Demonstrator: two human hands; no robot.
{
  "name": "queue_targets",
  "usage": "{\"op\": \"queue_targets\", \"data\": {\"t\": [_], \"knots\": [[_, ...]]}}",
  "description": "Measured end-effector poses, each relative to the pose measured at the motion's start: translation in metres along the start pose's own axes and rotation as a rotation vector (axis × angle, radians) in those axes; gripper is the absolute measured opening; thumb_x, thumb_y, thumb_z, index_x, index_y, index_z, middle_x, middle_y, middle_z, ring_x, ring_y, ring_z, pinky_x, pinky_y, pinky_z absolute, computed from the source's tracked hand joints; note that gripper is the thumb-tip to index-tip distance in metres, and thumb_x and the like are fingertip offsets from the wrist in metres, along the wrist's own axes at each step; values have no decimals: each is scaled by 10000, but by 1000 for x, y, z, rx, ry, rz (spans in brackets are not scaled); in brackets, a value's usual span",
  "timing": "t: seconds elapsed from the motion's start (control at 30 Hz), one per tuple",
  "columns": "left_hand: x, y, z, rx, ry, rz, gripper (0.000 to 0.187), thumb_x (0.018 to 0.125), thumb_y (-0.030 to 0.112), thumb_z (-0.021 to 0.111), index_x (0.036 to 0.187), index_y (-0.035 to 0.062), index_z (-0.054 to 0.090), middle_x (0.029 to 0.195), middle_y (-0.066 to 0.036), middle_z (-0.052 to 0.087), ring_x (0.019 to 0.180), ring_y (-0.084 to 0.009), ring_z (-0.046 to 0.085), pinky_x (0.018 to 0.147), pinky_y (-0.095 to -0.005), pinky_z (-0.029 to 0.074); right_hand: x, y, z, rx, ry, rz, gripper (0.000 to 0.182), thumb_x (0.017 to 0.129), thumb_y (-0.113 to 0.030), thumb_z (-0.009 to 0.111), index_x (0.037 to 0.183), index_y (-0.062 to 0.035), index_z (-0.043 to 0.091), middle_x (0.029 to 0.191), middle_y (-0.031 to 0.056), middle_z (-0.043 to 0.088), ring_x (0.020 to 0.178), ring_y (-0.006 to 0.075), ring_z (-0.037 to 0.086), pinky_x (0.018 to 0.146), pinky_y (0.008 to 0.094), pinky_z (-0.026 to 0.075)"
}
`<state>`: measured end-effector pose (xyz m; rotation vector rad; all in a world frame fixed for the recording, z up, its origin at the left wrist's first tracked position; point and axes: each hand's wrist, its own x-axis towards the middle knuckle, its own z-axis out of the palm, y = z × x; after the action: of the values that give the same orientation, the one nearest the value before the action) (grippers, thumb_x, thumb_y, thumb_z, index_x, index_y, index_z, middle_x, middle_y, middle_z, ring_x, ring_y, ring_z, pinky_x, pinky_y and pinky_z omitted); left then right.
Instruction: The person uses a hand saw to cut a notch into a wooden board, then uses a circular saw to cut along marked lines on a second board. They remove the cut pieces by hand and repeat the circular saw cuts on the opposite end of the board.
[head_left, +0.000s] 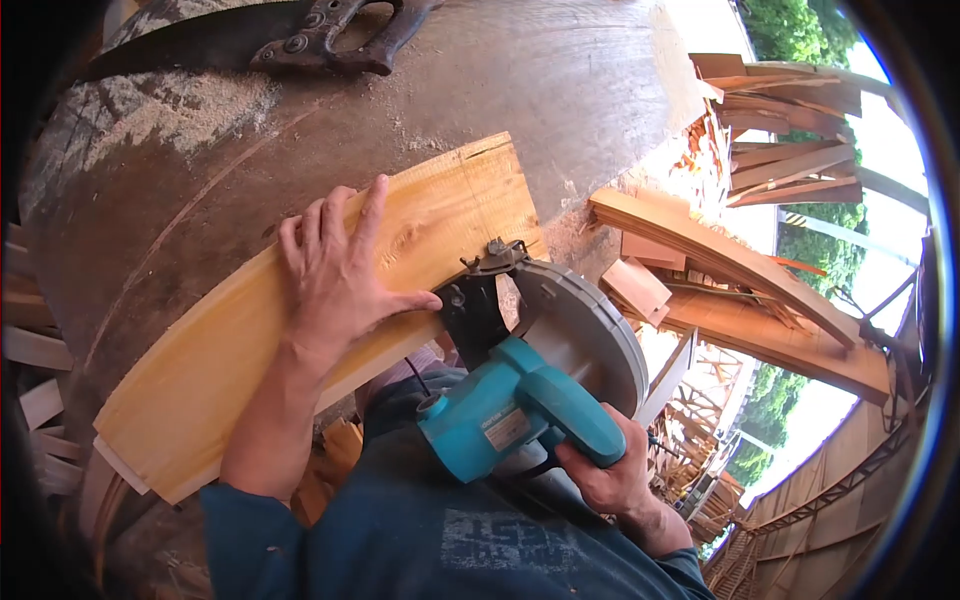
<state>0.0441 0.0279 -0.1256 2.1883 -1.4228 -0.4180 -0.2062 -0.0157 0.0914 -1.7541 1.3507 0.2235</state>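
Observation:
A pale wooden plank (440, 205) lies slantwise on the brown worktable. My left hand (335, 275) rests on top of it, fingers spread and thumb pointing at the saw's base. In my right hand (610, 475) is the rear handle of a teal circular saw (480, 420), with the fingers wrapped round the grip. The saw's grey blade guard (600, 340) faces right, and the front of its base overlaps the plank's near edge close to the right end. A thin line crosses the plank near that end. The blade itself is mostly hidden by the guard.
A handsaw (330, 40) with a dark wooden handle lies at the table's (480, 80) far left, beside scattered sawdust (170, 125). Long boards (740, 270) and stacked offcuts (795, 130) stand to the right. More wood pieces lie below the table's left edge.

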Motion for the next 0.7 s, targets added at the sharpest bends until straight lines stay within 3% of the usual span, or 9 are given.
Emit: {"op": "queue_targets", "data": {"t": [0.23,0.43,0.7], "knots": [[1,-2,-5,10,-9,12,1301,490,798,763,1554,165,365,1339,-131,478,1260,-315,438,1065,-519,268,6,-7,-2,-75,-22,-45,255,820,-106,775,1001,16,644,774,110,695,695,154,682,637,296,522],[1,-3,-4,-31,-20,3,1223,541,627,864,1557,194,340,1345,-115,453,1250,-311,432,1076,-536,265,7,-4,-1,-34,-14,-41,263,803,-101,790,988,11,641,766,103,688,663,159,666,609,294,511],[1,-1,-7,-61,-23,-24,1193,539,602,868,1546,190,378,1342,-99,472,1264,-295,431,1079,-499,264,9,-7,-1,27,-24,7,263,793,-93,795,977,9,638,752,100,677,645,165,657,587,297,494]]}}
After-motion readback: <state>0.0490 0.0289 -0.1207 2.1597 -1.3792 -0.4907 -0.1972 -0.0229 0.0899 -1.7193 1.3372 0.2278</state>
